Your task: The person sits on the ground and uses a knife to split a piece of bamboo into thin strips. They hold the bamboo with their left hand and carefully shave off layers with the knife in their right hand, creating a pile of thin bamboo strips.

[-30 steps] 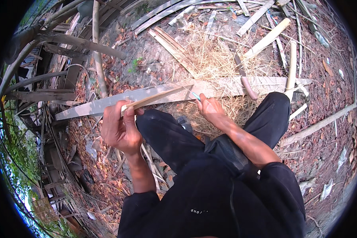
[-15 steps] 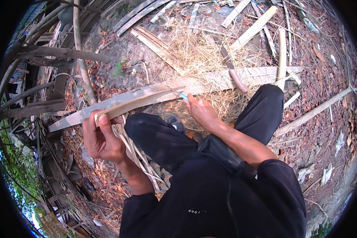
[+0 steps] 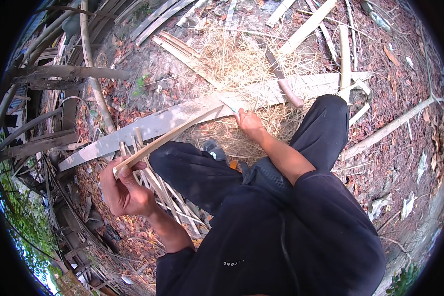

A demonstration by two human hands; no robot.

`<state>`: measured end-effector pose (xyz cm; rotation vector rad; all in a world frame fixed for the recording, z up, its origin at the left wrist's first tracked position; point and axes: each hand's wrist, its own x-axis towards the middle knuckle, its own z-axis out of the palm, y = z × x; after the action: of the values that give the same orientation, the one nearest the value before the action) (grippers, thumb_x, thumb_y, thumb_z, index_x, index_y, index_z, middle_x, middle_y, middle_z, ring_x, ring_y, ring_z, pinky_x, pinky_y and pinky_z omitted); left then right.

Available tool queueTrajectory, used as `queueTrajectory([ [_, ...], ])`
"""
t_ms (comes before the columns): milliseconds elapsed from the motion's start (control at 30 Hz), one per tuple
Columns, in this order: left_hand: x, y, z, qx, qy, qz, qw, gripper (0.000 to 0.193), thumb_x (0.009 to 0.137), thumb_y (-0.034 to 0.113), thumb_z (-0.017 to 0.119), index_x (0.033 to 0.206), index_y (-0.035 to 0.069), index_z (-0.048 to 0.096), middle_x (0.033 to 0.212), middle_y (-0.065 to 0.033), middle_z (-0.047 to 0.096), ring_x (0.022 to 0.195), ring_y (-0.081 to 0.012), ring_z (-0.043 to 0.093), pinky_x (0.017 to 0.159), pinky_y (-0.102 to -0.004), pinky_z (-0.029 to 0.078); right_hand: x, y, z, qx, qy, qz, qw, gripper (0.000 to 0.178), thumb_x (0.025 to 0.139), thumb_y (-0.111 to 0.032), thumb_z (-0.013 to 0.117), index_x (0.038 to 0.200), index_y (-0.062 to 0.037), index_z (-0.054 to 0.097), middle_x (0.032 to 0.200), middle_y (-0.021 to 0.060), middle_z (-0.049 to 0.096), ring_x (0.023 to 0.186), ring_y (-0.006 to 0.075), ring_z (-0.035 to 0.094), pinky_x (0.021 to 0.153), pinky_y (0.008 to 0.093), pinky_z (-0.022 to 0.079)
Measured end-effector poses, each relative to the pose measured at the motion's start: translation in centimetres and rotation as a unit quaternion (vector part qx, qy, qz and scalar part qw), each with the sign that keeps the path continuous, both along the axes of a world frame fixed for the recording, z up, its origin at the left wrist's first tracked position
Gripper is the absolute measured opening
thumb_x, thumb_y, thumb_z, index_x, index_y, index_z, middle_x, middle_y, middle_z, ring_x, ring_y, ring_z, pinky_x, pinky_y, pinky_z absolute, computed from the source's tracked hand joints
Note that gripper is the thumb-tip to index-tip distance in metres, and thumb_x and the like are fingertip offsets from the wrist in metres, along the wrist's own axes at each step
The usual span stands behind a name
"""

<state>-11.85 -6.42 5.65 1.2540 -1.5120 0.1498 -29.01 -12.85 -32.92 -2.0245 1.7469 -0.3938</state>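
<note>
My left hand [image 3: 126, 192] grips the near end of a long pale strip of wood or bamboo [image 3: 175, 132] between thumb and fingers. The strip slants away to the right, its far end over a flat wooden plank [image 3: 187, 111] on the ground. In my right hand [image 3: 252, 126] is a small knife [image 3: 229, 106] with a turquoise handle, its blade by the strip's far end. Most of the handle is hidden by my fingers. Beyond that hand, a larger curved knife with a brown handle [image 3: 289, 93] lies across the plank.
Straw-like shavings [image 3: 237, 64] cover the ground around the plank. Several thin strips [image 3: 167, 200] lie beside my left leg. Split pieces [image 3: 182, 55] and a pale pole [image 3: 311, 27] lie farther off. At the left stands a tangle of poles and boards [image 3: 79, 73]; a branch [image 3: 389, 126] lies at right.
My left hand has come lower and nearer with the strip, which now shows more of its narrow edge. My right hand with the small knife has shifted slightly away from me.
</note>
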Motion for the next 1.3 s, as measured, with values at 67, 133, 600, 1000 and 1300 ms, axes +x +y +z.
queueTrajectory([
  [67,0.9,-0.2,0.1,0.004,0.035,0.024,0.999,0.018,0.093,0.007,0.057,0.091,-0.010,0.061,0.071,-0.0129,0.060,0.053,-0.0152,0.058,0.052,-0.0242,0.044,-0.9,-0.1,-0.7,0.092,-0.048,-0.038,0.994,0.049,0.100,-0.041,0.038,0.095,0.0040,0.057,0.081,0.0265,0.064,0.080,0.0384,0.065,0.070,0.0481,0.051],
  [133,2.4,0.3,-0.4,0.000,0.019,0.030,0.999,0.017,0.093,0.007,0.057,0.091,-0.010,0.061,0.071,-0.0125,0.060,0.052,-0.0151,0.057,0.051,-0.0246,0.042,-0.2,-0.8,3.8,0.226,-0.169,-0.058,0.958,0.053,0.100,-0.043,0.034,0.095,0.0058,0.057,0.081,0.0272,0.063,0.079,0.0404,0.064,0.075,0.0492,0.050],
  [600,0.2,-0.2,0.3,-0.001,-0.033,0.031,0.999,0.012,0.089,0.002,0.061,0.093,-0.009,0.064,0.071,-0.0110,0.062,0.051,-0.0144,0.059,0.047,-0.0234,0.042,1.5,6.1,33.6,0.014,-0.325,0.122,0.938,0.018,0.091,-0.013,0.057,0.090,0.0016,0.048,0.054,0.0200,0.054,0.049,0.0387,0.056,0.043,0.0468,0.041],
  [1000,1.2,0.5,0.7,0.002,-0.022,0.042,0.999,0.013,0.088,-0.004,0.059,0.097,-0.011,0.064,0.069,-0.0095,0.061,0.052,-0.0129,0.058,0.047,-0.0246,0.041,2.0,3.8,16.0,-0.146,0.006,0.143,0.979,0.020,0.093,-0.019,0.055,0.095,0.0010,0.056,0.068,0.0156,0.060,0.058,0.0298,0.061,0.050,0.0397,0.051],
  [1300,-0.9,-0.3,0.6,-0.005,-0.027,0.037,0.999,0.013,0.089,-0.003,0.060,0.099,-0.010,0.064,0.071,-0.0079,0.059,0.052,-0.0113,0.057,0.045,-0.0236,0.039,-0.3,1.6,8.1,0.018,-0.064,0.029,0.997,0.033,0.097,-0.032,0.045,0.095,0.0006,0.053,0.071,0.0213,0.063,0.071,0.0378,0.065,0.062,0.0475,0.053],
])
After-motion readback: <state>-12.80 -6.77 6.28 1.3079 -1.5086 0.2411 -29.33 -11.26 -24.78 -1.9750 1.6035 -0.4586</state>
